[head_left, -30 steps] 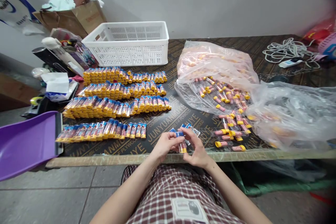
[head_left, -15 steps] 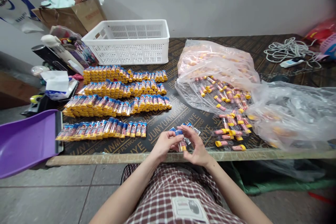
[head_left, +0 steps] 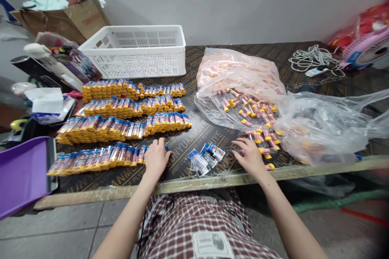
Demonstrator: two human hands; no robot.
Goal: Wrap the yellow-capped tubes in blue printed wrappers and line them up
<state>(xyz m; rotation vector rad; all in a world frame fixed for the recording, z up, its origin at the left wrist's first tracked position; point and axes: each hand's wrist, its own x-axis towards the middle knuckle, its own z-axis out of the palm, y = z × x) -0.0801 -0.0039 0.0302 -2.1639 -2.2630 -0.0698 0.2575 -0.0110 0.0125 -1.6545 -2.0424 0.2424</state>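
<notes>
My left hand (head_left: pixel 156 158) is at the right end of the front row of labelled tubes (head_left: pixel 99 156), small and clear with blue and yellow ends. Its fingers and thumb close around the end tube (head_left: pixel 166 148), mostly hidden under them. Over the left edge of a pile of unlabelled clear tubes (head_left: pixel 266 134) with yellow caps and pink contents is my right hand (head_left: pixel 251 157). Its thumb and fingers are apart around a pink-filled tube (head_left: pixel 242 152), which is partly covered. Between my hands lie several flat clear sleeves (head_left: pixel 200 162) with blue printing.
Behind the front row lie three stacked rows of labelled tubes (head_left: pixel 121 126), then a white plastic basket (head_left: pixel 136 62). A plastic bag (head_left: pixel 237 64) full of tubes spills open at centre right. A purple dustpan (head_left: pixel 24 174) is at left; a pink fan (head_left: pixel 367 50) stands at far right.
My hands have parted from the tube they both held in front of me. The left went left to the row's end, the right went right to the loose pile. The sleeves are now uncovered.
</notes>
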